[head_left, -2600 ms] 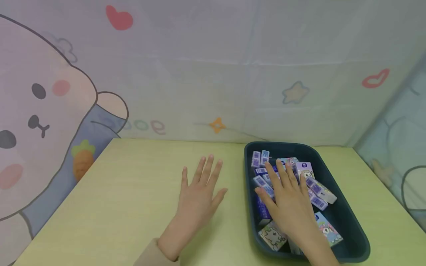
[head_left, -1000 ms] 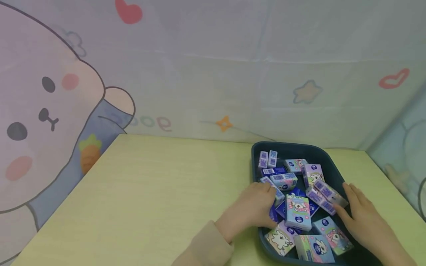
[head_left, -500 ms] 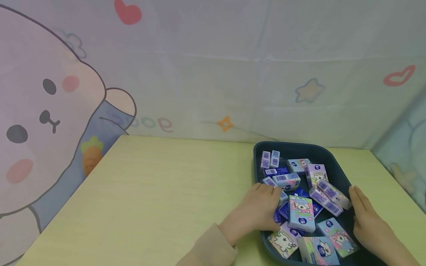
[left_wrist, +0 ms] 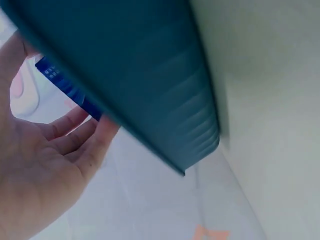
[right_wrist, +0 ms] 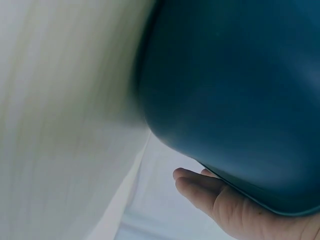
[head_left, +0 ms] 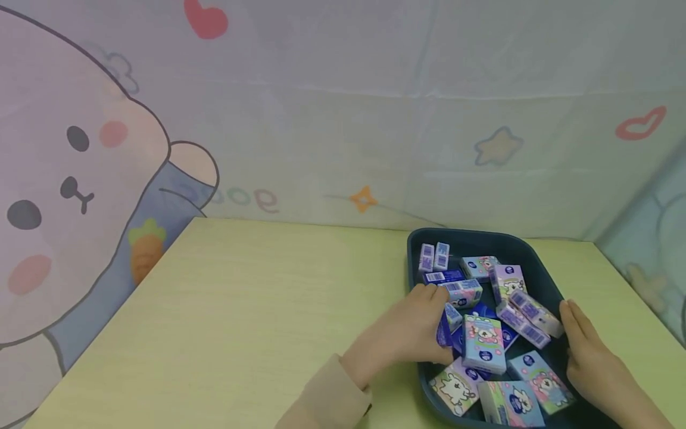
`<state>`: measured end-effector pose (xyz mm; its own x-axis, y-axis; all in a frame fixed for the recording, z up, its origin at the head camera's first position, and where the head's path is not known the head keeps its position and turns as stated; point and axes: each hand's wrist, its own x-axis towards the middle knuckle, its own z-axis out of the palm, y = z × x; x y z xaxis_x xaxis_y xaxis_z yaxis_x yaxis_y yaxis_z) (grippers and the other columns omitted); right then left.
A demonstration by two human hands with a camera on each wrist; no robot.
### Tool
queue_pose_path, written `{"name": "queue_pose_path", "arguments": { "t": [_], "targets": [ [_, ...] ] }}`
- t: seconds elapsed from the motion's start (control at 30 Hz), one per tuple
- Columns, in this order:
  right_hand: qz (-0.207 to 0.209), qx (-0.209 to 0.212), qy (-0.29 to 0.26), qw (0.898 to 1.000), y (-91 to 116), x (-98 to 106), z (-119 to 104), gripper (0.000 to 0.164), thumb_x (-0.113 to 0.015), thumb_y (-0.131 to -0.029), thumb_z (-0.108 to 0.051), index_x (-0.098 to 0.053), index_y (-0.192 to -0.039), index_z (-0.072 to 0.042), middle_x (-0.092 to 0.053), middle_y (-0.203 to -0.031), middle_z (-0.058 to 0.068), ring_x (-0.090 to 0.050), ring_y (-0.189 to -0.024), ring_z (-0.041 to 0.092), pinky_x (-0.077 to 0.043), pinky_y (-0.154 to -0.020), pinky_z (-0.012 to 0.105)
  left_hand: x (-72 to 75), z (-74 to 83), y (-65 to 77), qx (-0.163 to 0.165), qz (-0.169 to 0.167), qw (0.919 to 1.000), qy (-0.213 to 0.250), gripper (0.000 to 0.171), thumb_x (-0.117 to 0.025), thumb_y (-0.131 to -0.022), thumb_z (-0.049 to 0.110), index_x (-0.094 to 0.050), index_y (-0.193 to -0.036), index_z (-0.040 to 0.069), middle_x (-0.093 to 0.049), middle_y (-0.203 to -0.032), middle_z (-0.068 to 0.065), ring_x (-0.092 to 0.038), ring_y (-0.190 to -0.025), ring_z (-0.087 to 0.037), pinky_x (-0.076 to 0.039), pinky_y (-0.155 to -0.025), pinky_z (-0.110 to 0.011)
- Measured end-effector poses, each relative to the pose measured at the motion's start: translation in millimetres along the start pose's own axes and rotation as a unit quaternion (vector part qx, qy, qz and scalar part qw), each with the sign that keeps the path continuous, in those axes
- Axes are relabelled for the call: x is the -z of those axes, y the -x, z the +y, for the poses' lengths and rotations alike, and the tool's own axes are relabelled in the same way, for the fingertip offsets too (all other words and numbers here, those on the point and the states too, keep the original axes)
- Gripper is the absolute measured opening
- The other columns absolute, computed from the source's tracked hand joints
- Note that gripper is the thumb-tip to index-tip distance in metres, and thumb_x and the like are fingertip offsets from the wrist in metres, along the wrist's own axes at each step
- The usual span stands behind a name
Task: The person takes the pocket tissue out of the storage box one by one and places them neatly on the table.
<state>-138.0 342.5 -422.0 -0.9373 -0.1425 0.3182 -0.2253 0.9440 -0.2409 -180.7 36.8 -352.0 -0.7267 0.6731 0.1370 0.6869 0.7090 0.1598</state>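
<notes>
In the head view, a dark teal plastic tub (head_left: 485,236) holds several small tissue packs in pastel and dark blue. My left hand (head_left: 409,328) reaches over the tub's left rim and grips a dark blue tissue pack (head_left: 443,331), partly covered by the fingers. The left wrist view shows this blue pack (left_wrist: 67,87) between thumb and fingers, just past the rim. My right hand (head_left: 600,363) rests against the tub's right rim, fingers straight. From the right wrist, its fingers (right_wrist: 197,192) lie along the rim; the thumb is hidden.
A pale yellow-green table (head_left: 230,310) extends left of the tub. Behind it hangs a light printed cloth (head_left: 332,119) with a cartoon bear. A pastel pack (head_left: 484,342) lies on top of others mid-tub, and two purple packs (head_left: 522,325) lean near the right wall.
Both hands have moved from hovering spread to the tub's two sides. My left hand has taken hold of the dark blue pack, and the right has settled on the rim.
</notes>
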Motion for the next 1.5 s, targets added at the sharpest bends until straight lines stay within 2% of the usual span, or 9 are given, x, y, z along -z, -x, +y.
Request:
{"name": "queue_pose_path", "arguments": {
  "t": [0.2,0.3,0.4,0.47,0.57,0.73,1.07,1.2,1.5],
  "targets": [
    [-0.006,-0.004,0.019,1.0,2,1,0,0.072,-0.04,-0.088,0.011,-0.006,-0.15,0.008,-0.005,-0.157,0.03,-0.012,-0.143,0.048,-0.036,-0.085,0.073,14.3,-14.2,2.8,0.023,0.011,0.9895,0.142,0.089,-0.08,-0.072,0.038,-0.036,-0.141,0.005,-0.048,-0.136,-0.008,-0.048,-0.117,-0.016,-0.044,-0.104,-0.024],
    [0.003,0.008,0.006,1.0,2,1,0,0.072,-0.041,-0.087,0.013,-0.007,-0.15,0.008,-0.007,-0.156,0.032,-0.01,-0.144,0.047,-0.03,-0.099,0.069,23.1,-25.0,5.9,0.039,0.025,0.9781,0.203,0.091,-0.08,-0.073,0.034,-0.033,-0.145,0.004,-0.045,-0.139,-0.009,-0.048,-0.12,-0.017,-0.043,-0.106,-0.027],
    [0.021,0.036,-0.009,0.999,3,-1,2,0.075,-0.044,-0.084,0.017,-0.008,-0.15,0.009,-0.009,-0.155,0.034,-0.006,-0.146,0.043,-0.009,-0.12,0.044,31.1,-37.6,9.2,0.057,0.038,0.9619,0.264,0.091,-0.081,-0.073,0.029,-0.032,-0.146,0.004,-0.044,-0.138,-0.01,-0.05,-0.118,-0.019,-0.047,-0.102,-0.027],
    [0.034,0.059,-0.014,0.998,5,-2,5,0.079,-0.046,-0.081,0.019,-0.008,-0.15,0.01,-0.009,-0.154,0.034,-0.003,-0.148,0.038,0.008,-0.116,0.02,34.3,-46.4,10.3,0.068,0.049,0.9481,0.307,0.089,-0.08,-0.073,0.022,-0.033,-0.146,0.003,-0.043,-0.137,-0.011,-0.052,-0.117,-0.022,-0.049,-0.1,-0.031],
    [0.042,0.081,-0.021,0.996,6,-2,9,0.085,-0.049,-0.078,0.023,-0.007,-0.15,0.009,-0.008,-0.155,0.034,0.005,-0.15,0.027,0.013,-0.103,0.002,34.3,-61.2,10.4,0.082,0.069,0.927,0.359,0.087,-0.081,-0.072,0.018,-0.035,-0.144,0.003,-0.042,-0.135,-0.012,-0.054,-0.115,-0.025,-0.051,-0.096,-0.034],
    [0.031,0.09,-0.046,0.994,8,1,9,0.087,-0.048,-0.078,0.025,-0.004,-0.151,0.006,-0.004,-0.156,0.033,0.013,-0.148,0.009,0.011,-0.102,-0.001,27.8,-82.4,7.8,0.113,0.114,0.9014,0.402,0.085,-0.079,-0.068,0.004,-0.034,-0.141,0.0,-0.04,-0.135,-0.015,-0.051,-0.12,-0.03,-0.049,-0.101,-0.037],
    [0.02,0.078,-0.068,0.994,8,3,8,0.083,-0.044,-0.079,0.025,-0.005,-0.151,0.007,-0.005,-0.155,0.034,0.006,-0.15,0.028,0.011,-0.101,-0.001,9.9,-103.3,-4.1,0.164,0.109,0.8744,0.444,0.083,-0.073,-0.065,-0.009,-0.034,-0.137,-0.002,-0.038,-0.138,-0.019,-0.048,-0.128,-0.039,-0.047,-0.104,-0.042],
    [0.022,0.077,-0.069,0.994,7,2,8,0.083,-0.044,-0.08,0.024,-0.006,-0.151,0.007,-0.006,-0.155,0.034,0.007,-0.15,0.022,0.01,-0.102,-0.001,2.6,-110.3,-9.8,0.172,0.097,0.8716,0.448,0.08,-0.072,-0.065,-0.009,-0.036,-0.137,-0.002,-0.041,-0.138,-0.02,-0.049,-0.127,-0.04,-0.048,-0.102,-0.043],
    [0.016,0.064,-0.069,0.995,9,3,8,0.084,-0.044,-0.079,0.025,-0.005,-0.151,0.006,-0.007,-0.154,0.035,-0.002,-0.147,0.044,0.01,-0.1,-0.002,-9.4,-123.7,-19.8,0.159,0.066,0.9047,0.39,0.077,-0.077,-0.065,-0.003,-0.042,-0.133,-0.005,-0.052,-0.128,-0.021,-0.053,-0.117,-0.032,-0.045,-0.103,-0.043]
  ]
}}
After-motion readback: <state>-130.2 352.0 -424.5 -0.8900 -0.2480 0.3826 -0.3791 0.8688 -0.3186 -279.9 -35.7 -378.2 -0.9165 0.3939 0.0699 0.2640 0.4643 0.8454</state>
